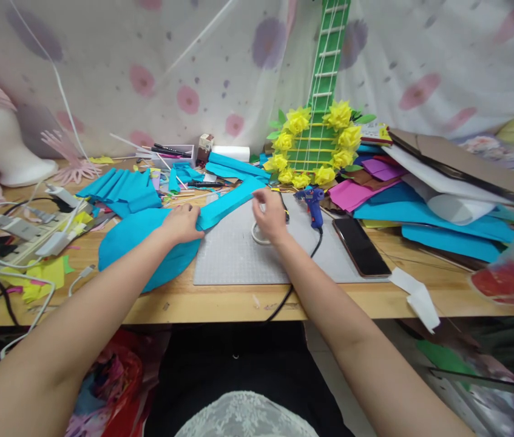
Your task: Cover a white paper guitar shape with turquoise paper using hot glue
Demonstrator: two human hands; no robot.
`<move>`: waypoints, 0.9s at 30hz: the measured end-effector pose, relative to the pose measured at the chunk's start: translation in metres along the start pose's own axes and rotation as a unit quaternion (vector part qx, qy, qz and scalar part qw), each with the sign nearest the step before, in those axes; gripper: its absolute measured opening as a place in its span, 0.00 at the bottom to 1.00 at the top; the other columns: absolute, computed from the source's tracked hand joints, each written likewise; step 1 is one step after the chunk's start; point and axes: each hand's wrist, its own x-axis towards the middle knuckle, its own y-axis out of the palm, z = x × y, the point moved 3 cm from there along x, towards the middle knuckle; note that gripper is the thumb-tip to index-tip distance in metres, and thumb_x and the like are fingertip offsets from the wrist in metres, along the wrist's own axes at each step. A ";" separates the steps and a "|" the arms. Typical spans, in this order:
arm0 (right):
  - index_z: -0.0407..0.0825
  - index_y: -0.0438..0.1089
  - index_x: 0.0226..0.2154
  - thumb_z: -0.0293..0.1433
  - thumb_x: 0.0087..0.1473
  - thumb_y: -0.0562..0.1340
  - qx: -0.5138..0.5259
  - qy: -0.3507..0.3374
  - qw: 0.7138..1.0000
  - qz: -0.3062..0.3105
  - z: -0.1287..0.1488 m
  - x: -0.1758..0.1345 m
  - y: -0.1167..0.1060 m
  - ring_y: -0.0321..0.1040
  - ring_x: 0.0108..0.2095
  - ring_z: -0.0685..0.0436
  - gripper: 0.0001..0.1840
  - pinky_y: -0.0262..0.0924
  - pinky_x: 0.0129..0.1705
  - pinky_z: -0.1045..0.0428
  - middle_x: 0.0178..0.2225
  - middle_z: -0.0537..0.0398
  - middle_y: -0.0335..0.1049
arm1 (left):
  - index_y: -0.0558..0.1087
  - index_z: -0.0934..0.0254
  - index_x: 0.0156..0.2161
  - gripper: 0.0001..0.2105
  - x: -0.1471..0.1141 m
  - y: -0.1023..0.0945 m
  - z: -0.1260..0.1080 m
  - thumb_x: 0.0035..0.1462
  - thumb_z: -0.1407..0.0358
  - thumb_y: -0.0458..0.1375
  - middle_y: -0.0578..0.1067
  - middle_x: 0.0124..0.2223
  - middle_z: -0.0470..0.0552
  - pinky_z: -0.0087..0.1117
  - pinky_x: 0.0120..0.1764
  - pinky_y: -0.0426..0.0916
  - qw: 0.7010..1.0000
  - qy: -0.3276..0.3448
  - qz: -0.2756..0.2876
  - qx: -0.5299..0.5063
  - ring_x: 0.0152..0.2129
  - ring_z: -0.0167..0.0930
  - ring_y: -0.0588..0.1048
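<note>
A bright blue guitar-shaped piece (147, 255), apparently covered in crepe paper, lies at an angle on the table, its rounded body at the left and its flat neck reaching up over the mat. My left hand (184, 223) grips it where body and neck meet, thumb by the edge. Close to the neck's far end is my right hand (269, 213), its fingers curled together at the neck's edge; whatever is between the fingertips is hidden. Under that wrist a whitish ring (260, 235), perhaps a tape roll, shows partly on the grey cutting mat (238, 261).
A blue glue gun (314, 206) with a black cord and a phone (362, 246) lie on the mat's right side. Behind stands a green guitar (315, 149) with yellow flowers. Paper sheets (429, 212) pile up at right; a cabled power strip (20, 243) is at left.
</note>
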 end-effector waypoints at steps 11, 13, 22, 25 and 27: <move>0.45 0.63 0.40 0.43 0.50 0.58 -0.100 0.180 0.949 -0.239 -0.116 -0.016 -0.104 0.63 0.42 0.42 0.20 0.58 0.48 0.44 0.40 0.44 0.65 | 0.64 0.67 0.50 0.29 0.010 -0.008 0.002 0.41 0.54 0.59 0.68 0.50 0.64 0.42 0.49 0.60 1.000 -0.003 0.006 0.010 0.50 0.47 0.66; 0.44 0.62 0.42 0.43 0.45 0.63 -0.113 0.225 0.949 -0.192 -0.126 -0.022 -0.093 0.62 0.45 0.40 0.26 0.56 0.51 0.42 0.42 0.43 0.65 | 0.64 0.65 0.49 0.29 0.013 -0.014 0.005 0.41 0.55 0.59 0.68 0.50 0.63 0.41 0.48 0.61 1.000 -0.003 0.003 0.001 0.50 0.47 0.66; 0.45 0.68 0.34 0.39 0.45 0.62 -0.132 0.329 0.935 -0.025 -0.139 -0.024 -0.070 0.67 0.43 0.34 0.16 0.59 0.47 0.40 0.36 0.43 0.70 | 0.62 0.62 0.53 0.33 0.026 -0.043 0.001 0.38 0.56 0.58 0.69 0.52 0.56 0.34 0.46 0.64 0.986 0.110 0.087 -0.084 0.47 0.40 0.69; 0.44 0.68 0.36 0.40 0.48 0.60 -0.125 0.366 0.919 -0.073 -0.139 -0.027 -0.075 0.70 0.41 0.34 0.17 0.61 0.44 0.41 0.35 0.42 0.71 | 0.62 0.62 0.54 0.34 0.030 -0.049 -0.010 0.38 0.57 0.59 0.70 0.51 0.56 0.34 0.46 0.64 0.986 0.120 0.086 -0.075 0.47 0.40 0.70; 0.42 0.66 0.40 0.39 0.51 0.56 -0.112 0.363 0.915 -0.139 -0.140 -0.029 -0.080 0.71 0.38 0.36 0.19 0.63 0.42 0.42 0.35 0.41 0.71 | 0.61 0.62 0.55 0.34 0.034 -0.051 -0.019 0.39 0.57 0.58 0.71 0.51 0.56 0.34 0.44 0.64 0.987 0.113 0.083 -0.074 0.45 0.40 0.71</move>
